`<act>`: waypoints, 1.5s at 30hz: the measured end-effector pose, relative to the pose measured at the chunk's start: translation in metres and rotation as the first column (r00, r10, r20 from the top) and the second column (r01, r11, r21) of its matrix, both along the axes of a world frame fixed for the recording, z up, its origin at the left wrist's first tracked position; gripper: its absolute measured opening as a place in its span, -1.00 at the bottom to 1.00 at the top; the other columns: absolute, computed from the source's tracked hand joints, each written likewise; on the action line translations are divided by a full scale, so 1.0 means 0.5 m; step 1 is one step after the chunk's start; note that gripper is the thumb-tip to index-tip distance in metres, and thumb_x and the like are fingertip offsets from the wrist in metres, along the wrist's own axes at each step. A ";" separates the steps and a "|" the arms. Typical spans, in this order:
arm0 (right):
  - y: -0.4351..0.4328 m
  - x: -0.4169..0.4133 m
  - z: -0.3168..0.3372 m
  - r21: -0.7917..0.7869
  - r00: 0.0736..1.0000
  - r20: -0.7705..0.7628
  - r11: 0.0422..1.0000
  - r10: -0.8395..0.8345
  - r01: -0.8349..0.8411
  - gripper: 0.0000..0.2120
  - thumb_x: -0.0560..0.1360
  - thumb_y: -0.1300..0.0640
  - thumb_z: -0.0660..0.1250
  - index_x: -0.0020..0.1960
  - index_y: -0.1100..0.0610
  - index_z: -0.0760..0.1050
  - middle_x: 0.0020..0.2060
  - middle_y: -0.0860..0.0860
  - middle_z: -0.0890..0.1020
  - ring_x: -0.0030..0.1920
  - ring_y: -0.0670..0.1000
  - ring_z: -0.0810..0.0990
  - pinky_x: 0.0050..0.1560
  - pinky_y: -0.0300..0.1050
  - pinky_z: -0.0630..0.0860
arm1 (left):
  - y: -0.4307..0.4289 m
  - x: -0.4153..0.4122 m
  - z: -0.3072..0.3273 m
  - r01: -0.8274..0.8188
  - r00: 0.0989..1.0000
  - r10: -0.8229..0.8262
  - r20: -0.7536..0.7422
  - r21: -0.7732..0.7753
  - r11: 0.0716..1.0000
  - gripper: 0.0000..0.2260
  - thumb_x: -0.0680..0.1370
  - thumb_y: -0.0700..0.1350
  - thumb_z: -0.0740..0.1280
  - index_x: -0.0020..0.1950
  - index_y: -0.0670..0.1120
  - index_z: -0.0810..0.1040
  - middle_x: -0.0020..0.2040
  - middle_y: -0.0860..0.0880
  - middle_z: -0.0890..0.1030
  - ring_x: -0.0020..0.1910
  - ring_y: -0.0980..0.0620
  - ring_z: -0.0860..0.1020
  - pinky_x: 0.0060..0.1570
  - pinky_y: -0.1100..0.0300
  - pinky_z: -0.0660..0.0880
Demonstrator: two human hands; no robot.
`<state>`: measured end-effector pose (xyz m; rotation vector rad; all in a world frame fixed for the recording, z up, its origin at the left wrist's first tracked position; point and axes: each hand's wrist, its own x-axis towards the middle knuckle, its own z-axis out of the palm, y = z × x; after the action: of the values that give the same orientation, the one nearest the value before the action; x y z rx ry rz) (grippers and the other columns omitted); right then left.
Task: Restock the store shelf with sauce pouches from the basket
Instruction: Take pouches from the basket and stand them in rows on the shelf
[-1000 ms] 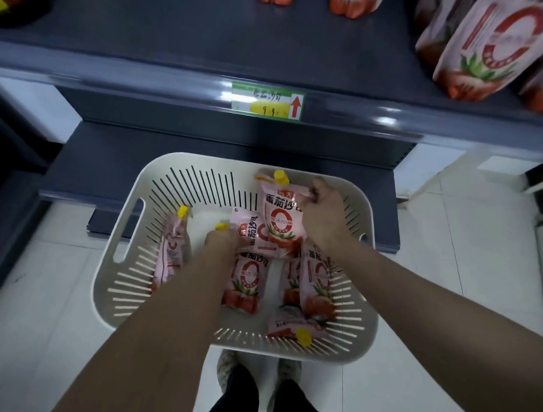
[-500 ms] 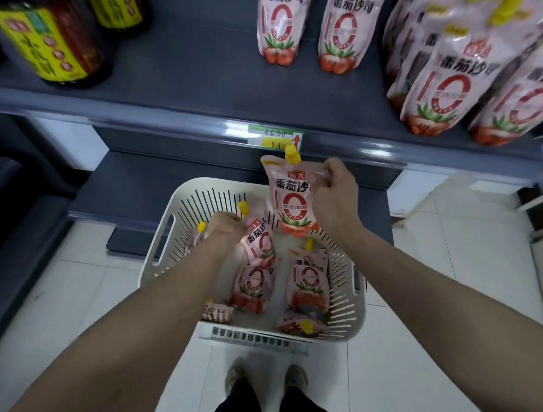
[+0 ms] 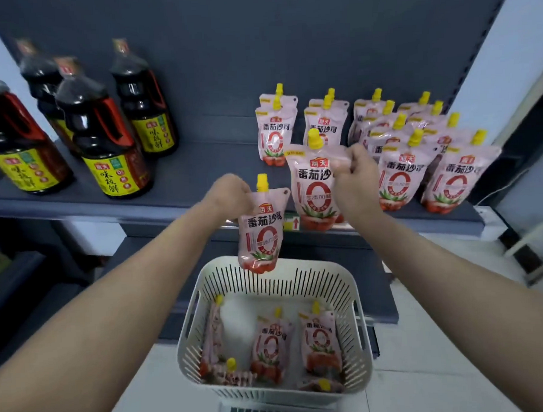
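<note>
My left hand (image 3: 229,193) grips the top corner of a pink sauce pouch (image 3: 260,232) with a yellow cap; it hangs above the white slotted basket (image 3: 269,282). My right hand (image 3: 354,174) pinches the top of a second pouch (image 3: 314,191), held upright at the front edge of the grey shelf (image 3: 188,175). Several more pouches (image 3: 271,346) lie in the basket on the floor. Rows of the same pouches (image 3: 396,181) stand on the right part of the shelf, right of my right hand.
Several dark soy sauce bottles (image 3: 113,147) with yellow labels stand on the shelf's left part. A price tag (image 3: 292,225) sits on the shelf's front rail. A lower shelf (image 3: 381,297) juts out behind the basket. White tiled floor lies around the basket.
Both hands have risen out of the basket to shelf height, each carrying a pouch. The view has tilted up, so the shelf and its bottles now show.
</note>
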<state>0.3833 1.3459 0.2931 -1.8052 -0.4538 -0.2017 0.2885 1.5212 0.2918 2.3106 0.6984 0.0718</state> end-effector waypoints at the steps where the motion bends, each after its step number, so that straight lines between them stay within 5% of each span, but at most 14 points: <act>1: -0.002 0.006 0.013 0.011 1.000 -0.006 1.000 -0.009 0.009 -0.91 0.51 0.32 0.16 -0.15 0.19 0.35 -0.29 0.08 0.42 -0.29 -0.02 0.36 -0.33 -0.13 0.32 | 0.004 0.008 0.020 0.007 1.000 -0.007 0.015 0.014 1.000 -0.91 0.42 -0.28 0.41 -0.15 -0.30 0.62 -0.20 -0.20 0.62 -0.21 -0.11 0.57 -0.04 0.01 0.59; 3: -0.005 0.023 0.035 0.032 1.000 -0.011 0.999 -0.027 0.027 -0.90 0.54 0.30 0.16 -0.14 0.17 0.34 -0.26 0.09 0.43 -0.27 -0.01 0.37 -0.32 -0.13 0.33 | 0.013 0.023 0.055 -0.006 0.998 0.005 0.056 0.022 1.000 -0.96 0.42 -0.29 0.42 -0.23 -0.22 0.59 -0.24 -0.12 0.60 -0.25 -0.04 0.53 -0.18 0.10 0.53; 7: -0.002 0.066 0.059 0.065 0.997 0.001 0.995 -0.073 0.073 -0.93 0.55 0.28 0.18 -0.05 0.30 0.39 -0.21 0.12 0.48 -0.22 0.03 0.42 -0.24 -0.04 0.41 | 0.032 0.055 0.100 -0.021 0.987 0.024 0.158 -0.017 1.000 -0.75 0.41 -0.27 0.43 -0.41 -0.11 0.45 -0.41 0.01 0.48 -0.40 0.07 0.42 -0.42 0.26 0.32; 10: 0.006 0.109 0.070 0.079 0.996 -0.006 0.993 -0.083 0.084 -0.91 0.54 0.25 0.18 -0.06 0.29 0.39 -0.22 0.20 0.51 -0.22 0.04 0.43 -0.25 0.06 0.47 | 0.042 0.096 0.127 -0.026 0.976 0.035 0.217 -0.044 0.999 -0.73 0.41 -0.29 0.43 -0.43 -0.10 0.43 -0.42 0.02 0.47 -0.38 0.06 0.42 -0.41 0.26 0.32; 13: 0.020 0.150 0.073 0.094 0.997 -0.060 0.994 -0.053 0.059 -0.91 0.57 0.26 0.18 -0.10 0.25 0.38 -0.24 0.12 0.48 -0.26 0.01 0.46 -0.33 -0.06 0.46 | 0.047 0.136 0.136 -0.018 0.968 0.033 0.249 -0.063 0.998 -0.74 0.41 -0.28 0.43 -0.41 -0.09 0.45 -0.34 -0.03 0.53 -0.32 0.03 0.47 -0.31 0.24 0.42; 17: 0.040 0.211 0.049 0.098 0.992 -0.129 0.995 -0.010 0.022 -0.86 0.58 0.27 0.18 -0.12 0.13 0.43 -0.18 0.11 0.55 -0.23 0.02 0.54 -0.28 -0.07 0.54 | 0.059 0.185 0.125 -0.080 0.957 0.107 0.271 -0.109 0.991 -0.77 0.40 -0.29 0.43 -0.39 -0.10 0.47 -0.22 -0.13 0.57 -0.19 -0.06 0.51 -0.12 0.03 0.54; 22: 0.067 0.276 0.015 0.111 0.985 -0.174 0.994 0.022 -0.003 -0.63 0.55 0.35 0.17 -0.34 0.00 0.26 -0.35 -0.03 0.41 -0.37 -0.10 0.37 -0.57 -0.44 0.28 | 0.077 0.232 0.102 -0.153 0.939 0.212 0.270 -0.222 0.963 -0.76 0.42 -0.31 0.42 -0.38 -0.12 0.45 -0.28 -0.09 0.55 -0.20 -0.06 0.51 -0.21 0.15 0.46; 27: 0.089 0.310 -0.012 0.131 0.970 -0.240 0.991 0.039 -0.008 -0.61 0.52 0.39 0.12 -0.33 -0.04 0.30 -0.31 -0.08 0.44 -0.33 -0.12 0.40 -0.55 -0.47 0.29 | 0.092 0.261 0.075 -0.204 0.922 0.275 0.271 -0.265 0.943 -0.76 0.41 -0.32 0.43 -0.38 -0.13 0.45 -0.22 -0.17 0.57 -0.19 -0.08 0.50 -0.18 0.10 0.48; 32: 0.095 0.329 -0.028 0.116 0.960 -0.272 0.992 0.072 -0.042 -0.68 0.54 0.37 0.13 -0.30 0.05 0.32 -0.41 -0.07 0.37 -0.47 -0.19 0.35 -0.61 -0.47 0.25 | 0.105 0.287 0.053 -0.183 0.934 0.250 0.255 -0.259 0.948 -0.75 0.41 -0.34 0.43 -0.39 -0.13 0.44 -0.20 -0.16 0.58 -0.24 -0.06 0.52 -0.36 0.25 0.46; 36: 0.099 0.342 -0.032 0.112 0.962 -0.264 0.993 0.066 -0.037 -0.69 0.54 0.33 0.16 -0.33 0.05 0.28 -0.40 -0.06 0.37 -0.42 -0.15 0.33 -0.52 -0.42 0.33 | 0.115 0.312 0.038 -0.141 0.946 0.212 0.247 -0.277 0.950 -0.74 0.41 -0.33 0.43 -0.38 -0.11 0.45 -0.32 -0.05 0.55 -0.30 0.00 0.50 -0.41 0.28 0.42; 40: 0.097 0.350 -0.048 0.112 0.958 -0.281 0.993 0.059 -0.028 -0.72 0.54 0.32 0.18 -0.30 0.07 0.33 -0.35 -0.07 0.44 -0.32 -0.12 0.42 -0.43 -0.42 0.40 | 0.121 0.334 0.032 -0.093 0.947 0.176 0.269 -0.296 0.951 -0.86 0.44 -0.35 0.40 -0.28 -0.19 0.52 -0.21 -0.07 0.59 -0.29 0.05 0.52 -0.53 0.46 0.44; 43: 0.089 0.363 -0.069 0.120 0.941 -0.337 0.993 0.024 0.018 -0.76 0.55 0.23 0.21 -0.27 0.03 0.37 -0.29 -0.02 0.53 -0.18 0.00 0.53 -0.14 -0.10 0.56 | 0.123 0.349 0.026 -0.048 0.943 0.143 0.299 -0.304 0.952 -0.90 0.45 -0.37 0.37 -0.05 -0.29 0.59 -0.14 -0.10 0.59 -0.33 0.11 0.52 -0.53 0.52 0.43; 45: 0.082 0.367 -0.080 0.116 0.926 -0.375 0.993 0.028 0.017 -0.80 0.56 0.18 0.23 -0.22 -0.03 0.42 -0.16 0.03 0.61 -0.04 0.06 0.60 0.06 0.12 0.59 | 0.130 0.359 0.020 -0.019 0.945 0.120 0.306 -0.315 0.949 -0.89 0.46 -0.38 0.36 -0.17 -0.19 0.57 -0.17 -0.06 0.60 -0.24 0.03 0.56 -0.48 0.50 0.46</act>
<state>0.5667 1.3868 0.2529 -1.6759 -0.1684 0.1221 0.4678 1.5863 0.3018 1.9145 0.5770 0.3418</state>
